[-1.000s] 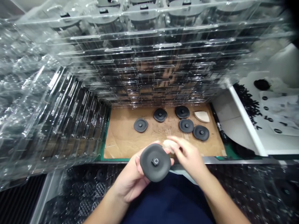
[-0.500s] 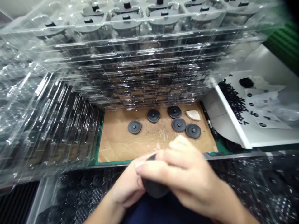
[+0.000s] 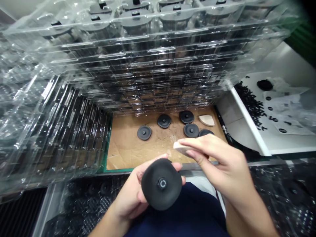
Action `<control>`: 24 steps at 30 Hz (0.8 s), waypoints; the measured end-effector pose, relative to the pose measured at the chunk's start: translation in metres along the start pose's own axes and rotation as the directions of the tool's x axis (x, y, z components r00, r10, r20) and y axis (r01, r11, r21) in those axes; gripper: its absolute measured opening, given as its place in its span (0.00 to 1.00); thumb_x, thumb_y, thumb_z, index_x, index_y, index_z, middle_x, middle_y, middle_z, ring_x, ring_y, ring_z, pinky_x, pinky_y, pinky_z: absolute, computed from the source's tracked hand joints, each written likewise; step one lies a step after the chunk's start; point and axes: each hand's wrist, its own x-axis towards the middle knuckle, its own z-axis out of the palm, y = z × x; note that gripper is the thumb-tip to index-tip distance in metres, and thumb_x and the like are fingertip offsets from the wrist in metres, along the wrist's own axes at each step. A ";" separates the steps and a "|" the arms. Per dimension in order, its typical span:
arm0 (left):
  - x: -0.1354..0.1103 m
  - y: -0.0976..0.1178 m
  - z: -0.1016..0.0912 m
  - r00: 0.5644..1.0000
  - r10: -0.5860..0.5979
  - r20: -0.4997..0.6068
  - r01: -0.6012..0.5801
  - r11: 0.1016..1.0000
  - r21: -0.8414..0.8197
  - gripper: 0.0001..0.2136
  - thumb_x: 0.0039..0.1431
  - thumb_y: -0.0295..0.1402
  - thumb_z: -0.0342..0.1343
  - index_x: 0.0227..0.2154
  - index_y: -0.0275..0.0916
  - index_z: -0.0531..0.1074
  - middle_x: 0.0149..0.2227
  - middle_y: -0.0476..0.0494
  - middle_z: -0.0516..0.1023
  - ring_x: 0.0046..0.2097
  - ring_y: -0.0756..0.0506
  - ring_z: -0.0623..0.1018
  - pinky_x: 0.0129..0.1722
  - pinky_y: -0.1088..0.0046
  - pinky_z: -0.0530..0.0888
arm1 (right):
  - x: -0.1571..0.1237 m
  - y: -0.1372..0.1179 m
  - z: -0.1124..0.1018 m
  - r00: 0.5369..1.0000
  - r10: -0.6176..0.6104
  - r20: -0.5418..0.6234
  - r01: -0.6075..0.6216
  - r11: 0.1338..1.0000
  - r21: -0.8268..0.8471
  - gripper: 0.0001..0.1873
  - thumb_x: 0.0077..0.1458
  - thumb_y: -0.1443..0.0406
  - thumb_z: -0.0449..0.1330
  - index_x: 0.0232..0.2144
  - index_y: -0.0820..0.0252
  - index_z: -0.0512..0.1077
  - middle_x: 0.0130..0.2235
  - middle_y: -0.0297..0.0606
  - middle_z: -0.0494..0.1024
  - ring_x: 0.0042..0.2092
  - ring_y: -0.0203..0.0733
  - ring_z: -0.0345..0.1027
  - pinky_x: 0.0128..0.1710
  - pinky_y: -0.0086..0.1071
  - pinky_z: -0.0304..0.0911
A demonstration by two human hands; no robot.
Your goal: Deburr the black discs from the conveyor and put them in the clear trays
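My left hand is closed around a round black disc with a small raised hub at its centre, its face turned up toward me. A pale, wedge-shaped piece is pinched between the thumb and fingers of my right hand, just above and right of the disc and apart from it. Beyond my hands, several similar black discs lie on a sheet of brown cardboard. One of them is partly covered by my right hand. A second pale wedge rests at the cardboard's far right.
Stacked clear plastic trays with black parts stand tall behind the cardboard, and more trays rise at the left. At the right, a white bin holds small black pieces and plastic bags. Trays with dark parts lie near me.
My right hand has moved off the disc, up and to the right, and the pale wedge in it now shows. The disc's hub face is uncovered in my left hand.
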 end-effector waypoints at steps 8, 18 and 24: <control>0.009 -0.008 -0.017 0.996 0.067 0.060 -0.064 0.997 -0.043 0.23 0.44 0.34 0.69 0.46 0.43 0.76 0.46 0.46 0.82 0.46 0.44 0.81 0.49 0.75 0.74 | -0.056 0.051 0.067 0.937 0.299 0.183 -0.316 0.946 0.072 0.12 0.57 0.65 0.55 0.34 0.56 0.80 0.30 0.36 0.82 0.32 0.42 0.75 0.30 0.33 0.70; 0.014 -0.015 -0.018 0.995 0.034 -0.090 -0.032 0.999 0.020 0.23 0.42 0.36 0.70 0.45 0.43 0.76 0.46 0.44 0.81 0.49 0.45 0.79 0.50 0.75 0.73 | -0.014 -0.034 0.006 0.982 -0.140 -0.128 0.143 0.990 0.010 0.15 0.58 0.69 0.57 0.48 0.59 0.72 0.42 0.39 0.81 0.37 0.40 0.73 0.37 0.34 0.67; 0.013 -0.013 -0.018 0.966 0.088 -0.242 -0.058 0.990 0.128 0.26 0.40 0.31 0.71 0.46 0.42 0.74 0.44 0.44 0.81 0.45 0.43 0.80 0.50 0.69 0.74 | -0.005 -0.052 0.021 0.965 -0.162 0.204 0.162 0.987 0.018 0.11 0.60 0.72 0.53 0.40 0.63 0.74 0.31 0.36 0.79 0.31 0.38 0.70 0.31 0.33 0.64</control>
